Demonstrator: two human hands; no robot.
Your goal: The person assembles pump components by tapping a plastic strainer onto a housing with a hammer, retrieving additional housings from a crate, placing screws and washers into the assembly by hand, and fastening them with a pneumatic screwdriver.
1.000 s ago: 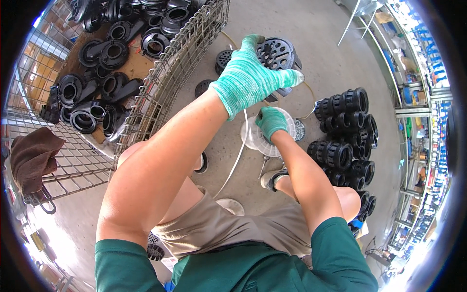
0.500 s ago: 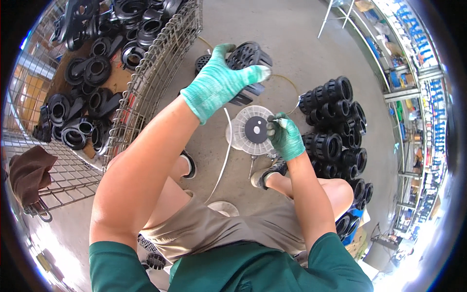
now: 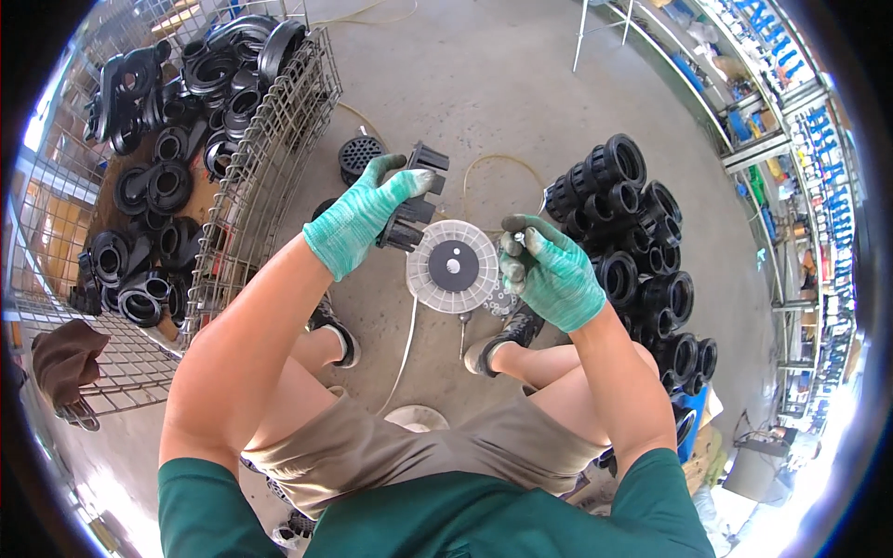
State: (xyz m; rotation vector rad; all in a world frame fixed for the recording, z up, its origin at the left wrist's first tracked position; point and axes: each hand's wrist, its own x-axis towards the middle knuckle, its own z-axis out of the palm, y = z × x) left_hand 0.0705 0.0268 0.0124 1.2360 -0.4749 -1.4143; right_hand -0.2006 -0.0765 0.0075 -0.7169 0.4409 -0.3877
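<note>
My left hand (image 3: 370,212), in a green glove, is closed around a black plastic part (image 3: 409,210) with blocky tabs. It holds the part up beside a round, pale ribbed disc (image 3: 482,270) with a dark centre. To the right of that disc, my gloved right hand (image 3: 556,274) pinches a small shiny metal piece (image 3: 519,238) between thumb and fingers. The piece is too small to name for certain. Small metal rings (image 3: 502,301) lie below the right hand, partly hidden by it.
A wire cage (image 3: 256,186) of black plastic fittings (image 3: 167,186) stands at left. Stacked black ribbed couplings (image 3: 619,274) sit at right. A black perforated part (image 3: 359,156) lies beyond my left hand. A pale hose (image 3: 402,358) runs along the floor; shelving (image 3: 758,153) lines the far right.
My left hand has come lower and to the left, and its black part has turned from its holed face to its tabbed side. The right hand still pinches the metal piece. The view has shifted.
</note>
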